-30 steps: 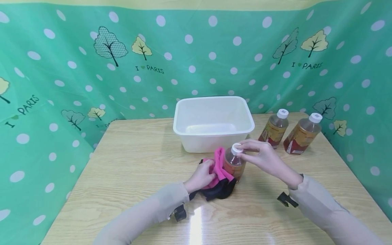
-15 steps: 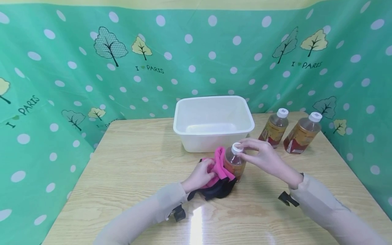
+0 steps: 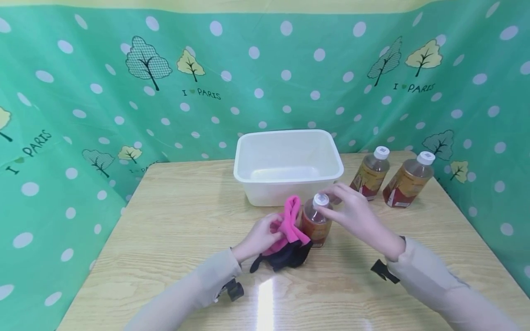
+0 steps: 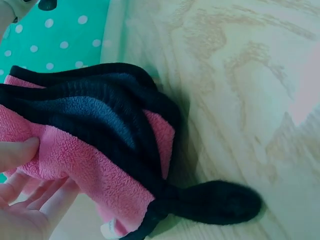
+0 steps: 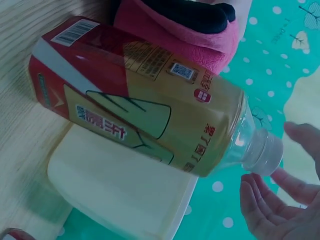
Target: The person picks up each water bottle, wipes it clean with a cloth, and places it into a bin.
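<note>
My left hand [image 3: 265,234] pinches a pink terry towel [image 3: 290,225] with black edging, thumb on one side and fingers beneath the fold. A black loop [image 4: 220,202] sticks out from the towel in the left wrist view. Just right of the towel, a bottle [image 3: 316,225] of brown-red drink stands upright on the table, its label gold and red. Around its white cap [image 3: 320,201] are the parted thumb and fingers of my right hand [image 3: 352,207]. In the right wrist view, the thumb stands off the cap [image 5: 267,152] and the fingertips are right beside it.
Close behind the bottle stands a white plastic tub [image 3: 290,191]. Two more capped bottles, one nearer the tub [image 3: 370,177] and one farther right [image 3: 407,184], stand at the back right of the wooden table [image 3: 178,207]. A green dotted curtain [image 3: 265,69] hangs behind.
My left hand has drawn the towel slightly left, away from the bottle. The right hand's fingers have loosened from the cap and spread. The bottle stays in place.
</note>
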### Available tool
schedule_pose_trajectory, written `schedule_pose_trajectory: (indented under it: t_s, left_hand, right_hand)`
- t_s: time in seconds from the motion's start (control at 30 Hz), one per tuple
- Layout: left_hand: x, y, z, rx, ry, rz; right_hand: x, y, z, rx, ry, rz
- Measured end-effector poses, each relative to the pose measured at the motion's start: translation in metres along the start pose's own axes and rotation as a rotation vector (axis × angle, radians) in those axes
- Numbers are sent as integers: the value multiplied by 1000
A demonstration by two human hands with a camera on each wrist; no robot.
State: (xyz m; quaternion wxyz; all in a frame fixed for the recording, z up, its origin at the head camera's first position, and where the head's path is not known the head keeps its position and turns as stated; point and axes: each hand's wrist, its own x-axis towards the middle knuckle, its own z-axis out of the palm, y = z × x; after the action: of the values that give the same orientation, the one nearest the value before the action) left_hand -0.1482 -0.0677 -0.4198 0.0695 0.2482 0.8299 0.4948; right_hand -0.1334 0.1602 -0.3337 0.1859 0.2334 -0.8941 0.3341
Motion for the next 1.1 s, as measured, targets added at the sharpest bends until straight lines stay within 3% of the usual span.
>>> schedule_pose_trajectory:
  t_s: [0.2, 0.37, 0.57, 0.87, 1.1]
  left_hand:
    - [-2, 2, -8, -19, -10, -28]
    - [-3, 4, -11, -18, -19, -37]
    - [-4, 4, -16, -7, -17, -3]
    - [-4, 3, -18, 6, -20, 36]
    - [-5, 3, -17, -2, -16, 35]
  right_hand:
    - [2, -3, 2, -47, -7, 54]
    - [2, -4, 2, -43, 15, 12]
    - [3, -2, -1, -23, 18, -52]
    - [4, 6, -11, 33, -111, -60]
    - [5, 16, -16, 79, -200, -113]
